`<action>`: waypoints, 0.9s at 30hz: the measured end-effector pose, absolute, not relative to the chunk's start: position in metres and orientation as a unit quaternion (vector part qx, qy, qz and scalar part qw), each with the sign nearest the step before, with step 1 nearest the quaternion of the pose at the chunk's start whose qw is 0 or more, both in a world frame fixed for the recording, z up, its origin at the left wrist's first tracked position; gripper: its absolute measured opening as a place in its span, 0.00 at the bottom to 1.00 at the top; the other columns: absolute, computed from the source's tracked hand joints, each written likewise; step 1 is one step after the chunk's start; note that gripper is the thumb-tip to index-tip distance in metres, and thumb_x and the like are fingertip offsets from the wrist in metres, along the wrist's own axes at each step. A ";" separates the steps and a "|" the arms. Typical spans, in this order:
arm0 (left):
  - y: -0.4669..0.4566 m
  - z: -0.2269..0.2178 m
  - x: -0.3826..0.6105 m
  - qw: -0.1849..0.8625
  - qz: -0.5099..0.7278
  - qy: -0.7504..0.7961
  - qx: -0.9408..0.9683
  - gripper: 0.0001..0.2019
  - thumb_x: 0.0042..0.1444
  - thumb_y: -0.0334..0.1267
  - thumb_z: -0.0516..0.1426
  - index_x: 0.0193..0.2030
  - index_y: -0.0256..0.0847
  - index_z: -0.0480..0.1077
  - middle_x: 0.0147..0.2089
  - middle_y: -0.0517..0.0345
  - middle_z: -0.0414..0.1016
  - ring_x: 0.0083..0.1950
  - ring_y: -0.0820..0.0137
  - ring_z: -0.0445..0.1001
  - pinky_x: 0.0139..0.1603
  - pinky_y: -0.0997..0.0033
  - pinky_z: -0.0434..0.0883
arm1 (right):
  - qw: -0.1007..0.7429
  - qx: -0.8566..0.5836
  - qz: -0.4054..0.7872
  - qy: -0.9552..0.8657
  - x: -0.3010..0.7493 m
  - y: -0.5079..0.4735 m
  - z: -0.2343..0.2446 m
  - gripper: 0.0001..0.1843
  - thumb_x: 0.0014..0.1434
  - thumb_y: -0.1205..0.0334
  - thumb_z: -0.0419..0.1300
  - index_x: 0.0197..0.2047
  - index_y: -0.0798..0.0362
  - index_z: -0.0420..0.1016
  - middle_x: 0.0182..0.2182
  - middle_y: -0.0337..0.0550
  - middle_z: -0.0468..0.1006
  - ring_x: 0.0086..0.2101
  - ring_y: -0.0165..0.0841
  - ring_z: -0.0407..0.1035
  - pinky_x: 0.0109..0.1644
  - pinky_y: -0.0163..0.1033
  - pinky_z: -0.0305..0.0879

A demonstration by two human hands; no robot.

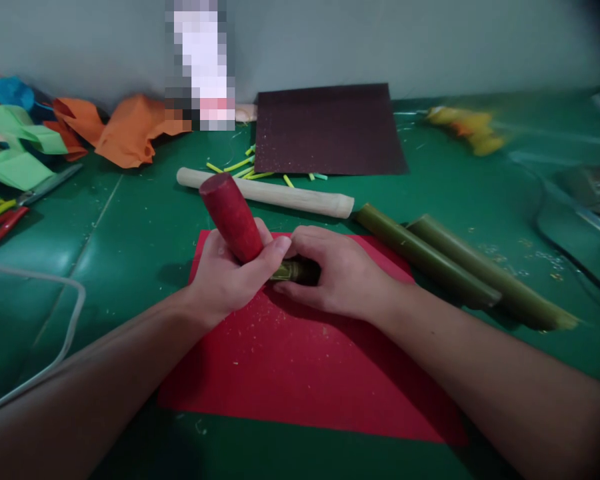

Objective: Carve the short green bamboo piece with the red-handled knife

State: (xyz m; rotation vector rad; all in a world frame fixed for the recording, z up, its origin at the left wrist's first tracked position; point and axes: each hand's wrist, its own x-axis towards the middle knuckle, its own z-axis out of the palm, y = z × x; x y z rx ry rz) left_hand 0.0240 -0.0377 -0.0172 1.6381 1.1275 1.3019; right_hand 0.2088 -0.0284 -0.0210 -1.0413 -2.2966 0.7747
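Observation:
My left hand [230, 270] is wrapped round a thick dark-red handle [230, 215] that points up and away from me; its lower end is hidden in my fist. My right hand [337, 273] is closed over a short green bamboo piece [297, 270], pressing it down on a red sheet [300, 363]. The two hands touch over the middle of the sheet. Fine yellow shavings are scattered on the red sheet near the hands.
Two long green bamboo tubes [455, 267] lie to the right, a pale wooden stick [280, 193] just beyond my hands. A dark sandpaper sheet [330, 130] lies at the back. Scissors and red-handled pliers [10, 213] and coloured paper [120, 130] sit left; a white cable [70, 313] curves near left.

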 end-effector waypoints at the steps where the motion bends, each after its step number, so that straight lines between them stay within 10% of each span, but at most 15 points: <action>1: -0.038 -0.017 0.024 0.372 0.507 0.443 0.639 0.16 0.57 0.38 0.63 0.22 0.40 0.64 0.21 0.66 0.64 0.23 0.79 0.63 0.24 0.79 0.68 | 0.245 -0.381 0.285 -0.845 0.209 -0.028 -0.021 0.09 0.57 0.60 0.67 0.38 0.53 0.73 0.36 0.43 0.76 0.36 0.35 0.69 0.39 0.40 0.61; 27: -0.038 -0.016 0.024 0.387 0.493 0.442 0.641 0.16 0.58 0.38 0.63 0.22 0.40 0.64 0.20 0.66 0.65 0.22 0.78 0.64 0.22 0.78 0.65 | 0.233 -0.399 0.295 -0.836 0.209 -0.031 -0.017 0.09 0.56 0.60 0.67 0.37 0.52 0.72 0.35 0.42 0.76 0.36 0.34 0.68 0.40 0.39 0.62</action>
